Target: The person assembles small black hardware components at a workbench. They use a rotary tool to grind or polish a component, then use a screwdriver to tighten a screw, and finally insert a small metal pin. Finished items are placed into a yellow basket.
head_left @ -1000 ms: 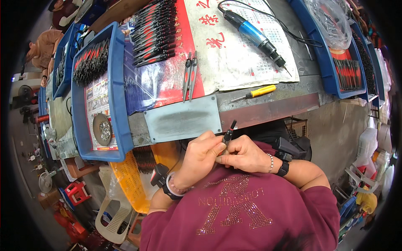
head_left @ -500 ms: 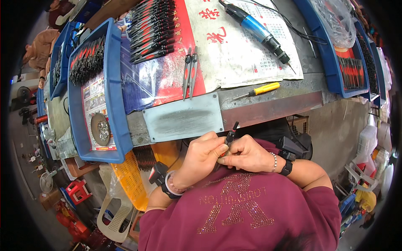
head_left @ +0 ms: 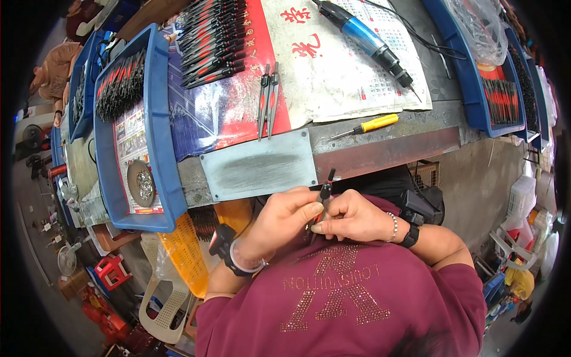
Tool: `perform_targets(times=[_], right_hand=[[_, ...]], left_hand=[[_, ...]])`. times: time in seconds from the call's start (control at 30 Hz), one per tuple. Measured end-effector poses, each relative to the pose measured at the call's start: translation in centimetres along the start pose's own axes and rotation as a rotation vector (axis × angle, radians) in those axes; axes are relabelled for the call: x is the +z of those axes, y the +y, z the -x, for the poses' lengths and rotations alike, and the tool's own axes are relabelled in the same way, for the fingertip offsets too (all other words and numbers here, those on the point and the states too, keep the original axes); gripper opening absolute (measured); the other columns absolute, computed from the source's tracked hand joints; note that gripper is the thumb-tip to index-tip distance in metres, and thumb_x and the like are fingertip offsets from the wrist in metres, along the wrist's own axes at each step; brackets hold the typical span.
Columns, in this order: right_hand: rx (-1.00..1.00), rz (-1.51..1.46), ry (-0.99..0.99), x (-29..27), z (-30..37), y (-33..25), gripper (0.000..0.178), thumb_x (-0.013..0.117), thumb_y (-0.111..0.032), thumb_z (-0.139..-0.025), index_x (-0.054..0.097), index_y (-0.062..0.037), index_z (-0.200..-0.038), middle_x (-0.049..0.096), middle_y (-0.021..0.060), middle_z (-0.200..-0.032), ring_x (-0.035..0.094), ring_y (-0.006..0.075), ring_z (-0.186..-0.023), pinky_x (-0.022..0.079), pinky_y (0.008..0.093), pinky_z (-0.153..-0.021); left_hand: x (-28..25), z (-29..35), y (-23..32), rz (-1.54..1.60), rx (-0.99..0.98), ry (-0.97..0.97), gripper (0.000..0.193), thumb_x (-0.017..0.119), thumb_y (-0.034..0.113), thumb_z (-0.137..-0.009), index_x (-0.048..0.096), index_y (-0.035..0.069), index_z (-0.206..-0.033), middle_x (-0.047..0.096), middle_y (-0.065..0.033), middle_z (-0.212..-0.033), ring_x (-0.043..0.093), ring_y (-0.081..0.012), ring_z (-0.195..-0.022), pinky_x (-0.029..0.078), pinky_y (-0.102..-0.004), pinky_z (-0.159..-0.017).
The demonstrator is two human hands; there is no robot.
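Note:
Close to my chest, below the bench's front edge, I hold a black and red drawing compass (head_left: 325, 195) upright, its thin handle pointing up. My left hand (head_left: 289, 215) pinches it between thumb and fingers from the left. From the other side, the thumb and bent fingers of my right hand (head_left: 355, 215) grip its lower part. Fingers cover much of the legs. Two similar compasses (head_left: 268, 102) lie side by side on the bench, just beyond a pale metal plate (head_left: 257, 165). A long row of such compasses (head_left: 215, 44) is farther back.
A blue electric screwdriver (head_left: 370, 43) rests on calendar paper; a yellow-handled screwdriver (head_left: 378, 122) lies nearer. On the left, a blue tray (head_left: 160, 119) contains black and red pieces and a dish of small metal parts (head_left: 141, 183). Another blue bin (head_left: 470, 101) is at right.
The compass has become more upright, and its legs now show slightly apart between my fingers. My left hand has shifted a little, its wrist turning. The bench things stay put.

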State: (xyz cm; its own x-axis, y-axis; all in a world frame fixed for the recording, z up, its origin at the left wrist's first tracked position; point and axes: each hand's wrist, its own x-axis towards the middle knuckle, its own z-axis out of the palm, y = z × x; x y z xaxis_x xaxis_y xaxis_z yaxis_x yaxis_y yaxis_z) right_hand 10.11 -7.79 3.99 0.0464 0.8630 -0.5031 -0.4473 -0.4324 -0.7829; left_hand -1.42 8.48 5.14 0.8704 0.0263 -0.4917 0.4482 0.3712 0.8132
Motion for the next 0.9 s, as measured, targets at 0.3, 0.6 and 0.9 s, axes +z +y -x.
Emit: perform_targets(times=[0.3, 0.6, 0.9], right_hand=[[-0.042, 0.013, 0.064, -0.8, 0.5, -1.2, 0.02, 0.068, -0.016, -0.09, 0.07, 0.0033, -0.088, 0.066, 0.0055, -0.071, 0.06, 0.0083, -0.063, 0.049, 0.0226, -0.058], [-0.408, -0.04, 0.39, 1.0, 2.4, -2.1, 0.026, 0.062, -0.004, -0.09, 0.06, 0.0018, -0.115, 0.061, 0.0038, -0.085, 0.055, 0.0049, -0.068, 0.046, 0.0179, -0.06], [-0.436, 0.038, 0.271, 0.7, 2.0, -2.1, 0.011, 0.058, -0.006, -0.094, 0.065, 0.0031, -0.097, 0.063, 0.0048, -0.083, 0.055, 0.0053, -0.059, 0.042, 0.0192, -0.052]], left_hand=[[-1.5, 0.0, 0.0, 0.326, 0.052, -0.072, 0.016, 0.068, 0.006, -0.087, 0.069, -0.005, -0.097, 0.069, -0.0112, -0.099, 0.065, -0.0157, -0.085, 0.052, -0.027, -0.078], [1.7, 2.8, 0.6, -0.249, 0.285, 0.229, 0.012, 0.064, 0.007, -0.092, 0.063, -0.003, -0.099, 0.065, -0.0076, -0.084, 0.059, -0.0092, -0.077, 0.048, -0.0236, -0.072], [1.0, 2.8, -0.4, 0.273, -0.11, -0.121, 0.023, 0.061, 0.018, -0.096, 0.068, -0.003, -0.101, 0.068, -0.0027, -0.086, 0.06, -0.007, -0.073, 0.048, -0.0237, -0.065]])
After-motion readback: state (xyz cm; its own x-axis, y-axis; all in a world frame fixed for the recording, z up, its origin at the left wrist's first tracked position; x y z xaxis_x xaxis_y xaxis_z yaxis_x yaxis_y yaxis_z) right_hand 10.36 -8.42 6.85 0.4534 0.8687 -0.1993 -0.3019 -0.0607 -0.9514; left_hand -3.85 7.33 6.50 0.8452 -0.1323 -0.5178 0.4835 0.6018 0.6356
